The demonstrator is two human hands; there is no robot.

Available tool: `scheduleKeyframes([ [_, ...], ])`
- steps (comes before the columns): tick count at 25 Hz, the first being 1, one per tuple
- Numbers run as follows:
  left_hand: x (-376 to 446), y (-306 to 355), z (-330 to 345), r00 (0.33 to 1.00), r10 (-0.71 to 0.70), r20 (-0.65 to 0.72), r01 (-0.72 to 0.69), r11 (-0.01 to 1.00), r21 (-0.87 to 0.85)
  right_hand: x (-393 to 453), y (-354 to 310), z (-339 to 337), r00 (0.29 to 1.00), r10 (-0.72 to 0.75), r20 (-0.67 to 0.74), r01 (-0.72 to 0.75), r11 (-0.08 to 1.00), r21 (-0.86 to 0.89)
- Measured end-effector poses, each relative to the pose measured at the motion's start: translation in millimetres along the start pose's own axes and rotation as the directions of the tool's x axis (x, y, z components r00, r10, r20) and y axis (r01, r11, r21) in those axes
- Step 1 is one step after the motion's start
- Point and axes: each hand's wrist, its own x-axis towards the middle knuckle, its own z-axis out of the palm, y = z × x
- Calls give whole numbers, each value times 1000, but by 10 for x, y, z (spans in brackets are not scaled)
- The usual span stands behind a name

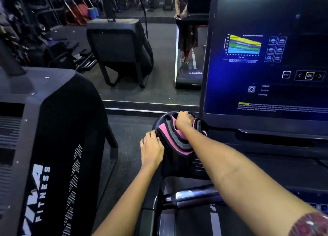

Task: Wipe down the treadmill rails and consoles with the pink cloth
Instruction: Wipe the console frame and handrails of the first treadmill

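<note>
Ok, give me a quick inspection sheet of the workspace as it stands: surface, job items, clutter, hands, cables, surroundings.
Surface: round black cup holder at the left end of the treadmill's black console; lit screen above.
Job's things: pink-and-grey cloth bunched over the cup holder.
Clutter: nothing seen.
Hands: right hand presses the cloth into the holder, fingers curled; left hand rests on the cloth's left edge.
Cables: black cord hanging behind the neighbouring machine's reflection.
Surroundings: wall mirror ahead; black machine marked FITNESS to the left.
</note>
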Motion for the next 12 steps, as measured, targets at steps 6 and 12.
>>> scheduleKeyframes([
  [6,55,16,32,1000,10,-13,-10,999,48,189,45,-43,990,10,143,-38,980,197],
  [12,36,0,21,1000,2,23,-4,998,68,150,11,-171,893,-93,440,0,978,208],
])
